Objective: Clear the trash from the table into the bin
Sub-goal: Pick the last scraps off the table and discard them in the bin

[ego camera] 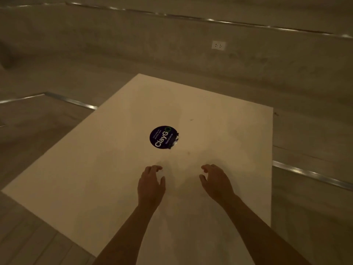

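Fingers (156,167) loosely curled, L hand (150,185) & R hand (216,183) empty over table (76,178).

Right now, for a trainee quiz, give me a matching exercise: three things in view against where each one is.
Things:
1 round dark-blue sticker
2 white plastic wall socket
3 left hand

Places:
A on the far wall
B over the near part of the white square table, holding nothing
C stuck at the table's middle

Pairs: 1-C; 2-A; 3-B
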